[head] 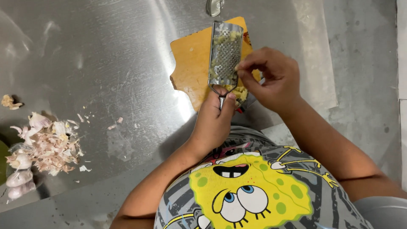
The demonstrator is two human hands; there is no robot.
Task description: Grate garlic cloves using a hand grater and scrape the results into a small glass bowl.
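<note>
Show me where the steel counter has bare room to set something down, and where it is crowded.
Bare steel counter lies between the garlic skins at the left edge and the cutting board; more lies right of the board, toward the far right edge. It is crowded at the board, where the left hand holds the grater and the right hand presses against it.

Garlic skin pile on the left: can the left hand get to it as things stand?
Probably yes, but not freely. The bare steel counter between the left hand and the garlic skin pile holds only a few scraps. The hand is closed on the grater handle, so it would have to let go first.
</note>
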